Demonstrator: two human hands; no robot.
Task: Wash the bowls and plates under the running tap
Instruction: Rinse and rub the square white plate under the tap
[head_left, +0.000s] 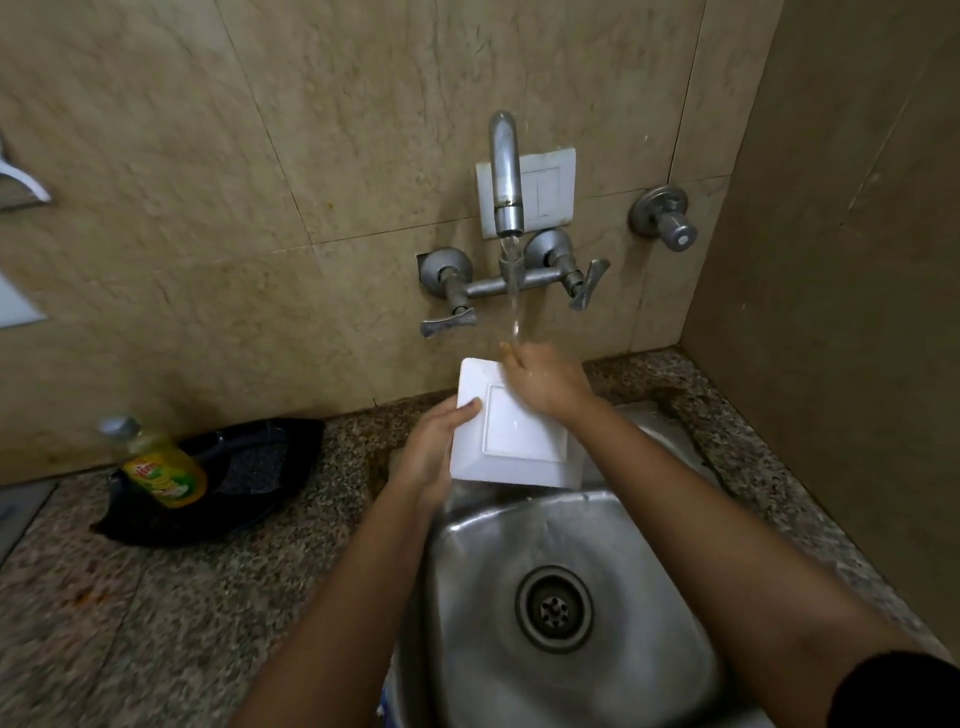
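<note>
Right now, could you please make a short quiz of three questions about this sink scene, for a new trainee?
1. True or false: water is running from the tap.
2. Which hand grips the left edge of the square white plate?
A. left hand
B. right hand
C. neither
3. Fill in: the yellow dish soap bottle lies on a ____ tray on the counter, left of the sink.

Key:
1. True; the stream lands on the right hand, at the plate's far edge.
2. A.
3. black.
</note>
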